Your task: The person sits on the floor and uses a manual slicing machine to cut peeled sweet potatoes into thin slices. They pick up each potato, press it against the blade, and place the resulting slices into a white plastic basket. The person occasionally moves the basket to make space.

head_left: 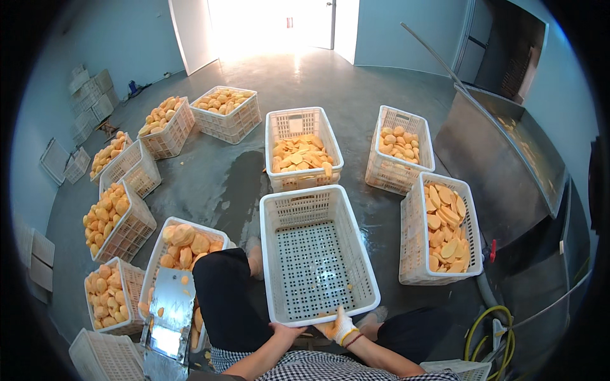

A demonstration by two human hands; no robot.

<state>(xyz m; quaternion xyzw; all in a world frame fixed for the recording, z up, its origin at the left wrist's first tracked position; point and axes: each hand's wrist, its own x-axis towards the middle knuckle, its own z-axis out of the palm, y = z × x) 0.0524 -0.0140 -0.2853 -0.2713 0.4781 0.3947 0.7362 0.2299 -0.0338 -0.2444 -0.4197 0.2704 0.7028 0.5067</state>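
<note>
Between my knees a large white plastic crate (306, 208) stands with a few small orange bits on its perforated floor. My bare left hand (285, 334) is closed on its near rim, the fingers partly hidden beneath. Beside it my right hand (338, 329), in a white and yellow work glove, grips the same rim. Just beyond, a crate (271, 151) holds orange sweet potato slices (300, 153). By my left knee a metal slicer board (173, 298) leans over a crate (213, 234) of peeled sweet potatoes (184, 236).
Several crates (135, 236) of peeled sweet potatoes line the left. Right stand one crate (389, 170) of whole pieces and another (410, 247) of slices. Beyond are a metal trough (502, 171) and a yellow hose (473, 330). The grey floor (318, 82) is partly wet.
</note>
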